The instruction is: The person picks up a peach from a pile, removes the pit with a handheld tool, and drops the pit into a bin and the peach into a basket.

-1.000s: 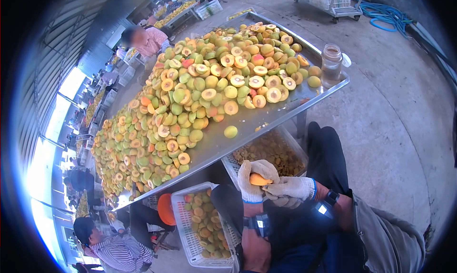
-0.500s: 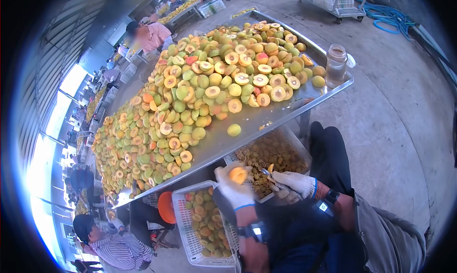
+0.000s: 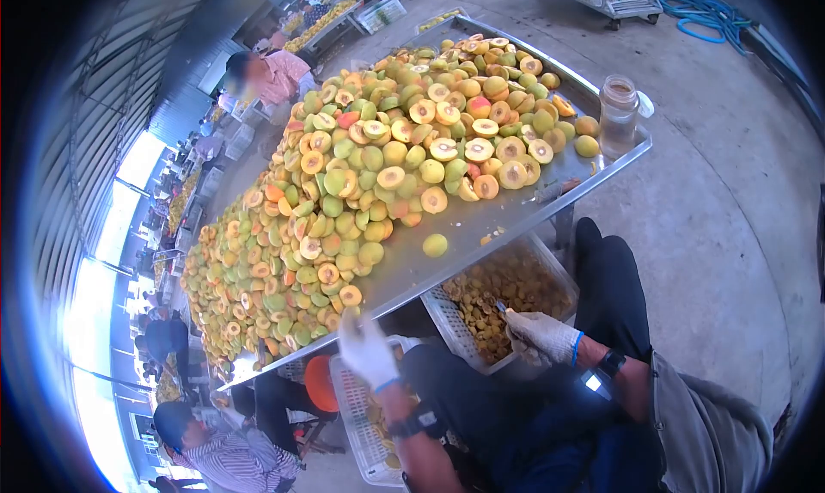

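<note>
My left hand, in a white glove, is raised beside the near edge of the metal table, above a white basket. Its fingers are smeared by motion, and I see no fruit in them. Closer to my body, my right hand, gloved too, is closed around a small tool with a metal tip; most of the tool is hidden in the glove. Below that tip lies a crate of brown pits and scraps. Halved peaches, yellow and green, are heaped across the table.
A clear jar of liquid stands at the table's right corner. An orange bucket is beside the white basket. A co-worker in stripes sits at the lower left, another in pink across the table. A blue hose lies far right.
My left hand has moved left and up from over the scraps crate; the peach half it held no longer shows. My right hand still grips the tool. The whole view has shifted slightly.
</note>
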Demonstrator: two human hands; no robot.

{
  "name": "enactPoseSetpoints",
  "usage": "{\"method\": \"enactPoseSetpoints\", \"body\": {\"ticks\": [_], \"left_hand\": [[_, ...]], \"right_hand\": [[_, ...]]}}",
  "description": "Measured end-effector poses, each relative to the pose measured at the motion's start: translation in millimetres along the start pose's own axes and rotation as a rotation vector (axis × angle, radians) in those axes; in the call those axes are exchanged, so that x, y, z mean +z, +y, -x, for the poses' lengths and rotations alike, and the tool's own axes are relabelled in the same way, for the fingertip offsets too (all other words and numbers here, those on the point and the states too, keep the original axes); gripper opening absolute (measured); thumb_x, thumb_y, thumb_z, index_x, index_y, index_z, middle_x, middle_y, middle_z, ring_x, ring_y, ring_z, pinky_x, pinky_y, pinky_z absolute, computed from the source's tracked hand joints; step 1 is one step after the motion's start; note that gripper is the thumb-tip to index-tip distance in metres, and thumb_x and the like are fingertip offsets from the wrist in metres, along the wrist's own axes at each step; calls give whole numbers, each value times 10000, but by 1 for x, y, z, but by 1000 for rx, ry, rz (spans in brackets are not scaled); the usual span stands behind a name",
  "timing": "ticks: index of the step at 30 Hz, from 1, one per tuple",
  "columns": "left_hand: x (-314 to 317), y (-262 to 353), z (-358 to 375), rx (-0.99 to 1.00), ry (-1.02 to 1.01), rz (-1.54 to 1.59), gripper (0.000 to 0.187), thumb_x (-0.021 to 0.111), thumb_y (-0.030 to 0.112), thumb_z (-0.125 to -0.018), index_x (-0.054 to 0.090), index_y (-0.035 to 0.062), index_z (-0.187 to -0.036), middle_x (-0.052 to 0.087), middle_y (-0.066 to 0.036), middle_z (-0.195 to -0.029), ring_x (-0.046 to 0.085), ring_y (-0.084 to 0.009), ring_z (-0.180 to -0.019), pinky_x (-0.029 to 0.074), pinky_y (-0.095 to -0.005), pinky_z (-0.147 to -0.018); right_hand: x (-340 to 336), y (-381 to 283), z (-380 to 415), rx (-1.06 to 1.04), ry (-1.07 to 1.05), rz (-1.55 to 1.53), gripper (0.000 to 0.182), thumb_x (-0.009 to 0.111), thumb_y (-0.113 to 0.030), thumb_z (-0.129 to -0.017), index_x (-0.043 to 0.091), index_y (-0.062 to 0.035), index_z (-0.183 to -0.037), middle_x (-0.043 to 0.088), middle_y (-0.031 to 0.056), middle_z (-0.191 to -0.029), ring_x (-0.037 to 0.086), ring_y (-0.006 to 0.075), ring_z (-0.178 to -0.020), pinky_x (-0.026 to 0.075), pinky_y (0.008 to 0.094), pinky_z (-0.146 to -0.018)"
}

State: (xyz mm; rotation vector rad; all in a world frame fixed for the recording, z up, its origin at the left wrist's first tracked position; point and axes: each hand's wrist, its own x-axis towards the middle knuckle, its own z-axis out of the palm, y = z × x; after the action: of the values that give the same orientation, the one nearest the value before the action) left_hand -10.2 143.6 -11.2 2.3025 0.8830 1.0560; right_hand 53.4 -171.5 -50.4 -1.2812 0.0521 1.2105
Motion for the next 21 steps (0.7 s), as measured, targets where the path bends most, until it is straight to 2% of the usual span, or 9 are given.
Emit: {"method": "enactPoseSetpoints", "body": {"ticks": [2, 5, 9, 13, 15, 16, 17, 19, 21], "left_hand": [[55, 25, -11, -29, -204, 246, 405, 691, 165, -927, 683, -53, -1269, 699, -220, -1282, 670, -346, -1176, 501, -408, -1057], [121, 49, -29, 238, -375, -11, 467, 712, 293, -864, 712, 15, -1239, 694, -225, -1252, 618, -407, -1210, 473, -475, -1065], [190, 41, -39, 241, -638, -317, 491, 741, 324, -820, 718, 88, -1249, 663, -217, -1277, 603, -399, -1217, 482, -478, -1057], [202, 29, -48, 413, -602, -429, 497, 730, 329, -838, 720, 34, -1237, 702, -208, -1197, 685, -348, -1058, 543, -431, -928], [190, 30, -56, 1, -812, 130, 397, 714, 266, -889, 727, 2, -1185, 701, -146, -1120, 696, -278, -906, 570, -361, -809], [159, 58, -52, -346, -859, 509, 354, 644, 209, -956, 694, -33, -1209, 682, -120, -1078, 675, -220, -822, 547, -314, -692], [144, 66, -46, -348, -861, 505, 354, 644, 209, -956, 694, -33, -1209, 682, -120, -1078, 675, -220, -822, 547, -314, -692], [117, 76, -29, -676, -755, 1124, 372, 568, 185, -989, 641, -54, -1265, 684, -150, -1072, 671, -252, -814, 518, -332, -645], [86, 99, 2, -631, -722, 1170, 385, 550, 208, -994, 626, -53, -1267, 680, -162, -1054, 666, -266, -814, 507, -338, -638]], "right_hand": [[-5, 6, -3, -29, 0, -8, 566, 438, -625, -1065, 560, -122, -836, 517, -5, -577, 485, 104, -428, 353, 256, -394], [-8, 8, -5, -41, 29, -13, 555, 419, -590, -1084, 564, -117, -834, 536, 0, -580, 503, 103, -440, 362, 255, -407], [-13, 14, -11, -66, 96, 48, 562, 431, -601, -1077, 580, -113, -842, 546, 0, -588, 513, 97, -445, 373, 257, -411], [-15, 13, -12, -45, 67, 21, 541, 455, -587, -1076, 576, -112, -847, 545, -6, -585, 509, 98, -437, 376, 255, -409], [-15, 12, -10, -94, -13, -23, 518, 465, -579, -1076, 579, -118, -869, 542, -15, -603, 505, 98, -437, 383, 254, -413], [-16, 14, -12, -92, -13, -26, 518, 465, -579, -1076, 579, -118, -869, 542, -15, -603, 505, 98, -437, 383, 254, -413], [-16, 18, -16, -176, -9, -22, 502, 475, -566, -1077, 600, -108, -911, 541, -16, -621, 508, 91, -462, 394, 254, -434], [-11, 15, -10, -252, -7, -21, 490, 484, -552, -1079, 620, -99, -953, 540, -17, -638, 512, 85, -487, 404, 253, -455], [-6, -7, 6, -384, 40, 117, 460, 501, -500, -1088, 661, -70, -1049, 569, -7, -699, 522, 73, -549, 424, 256, -509]]}}
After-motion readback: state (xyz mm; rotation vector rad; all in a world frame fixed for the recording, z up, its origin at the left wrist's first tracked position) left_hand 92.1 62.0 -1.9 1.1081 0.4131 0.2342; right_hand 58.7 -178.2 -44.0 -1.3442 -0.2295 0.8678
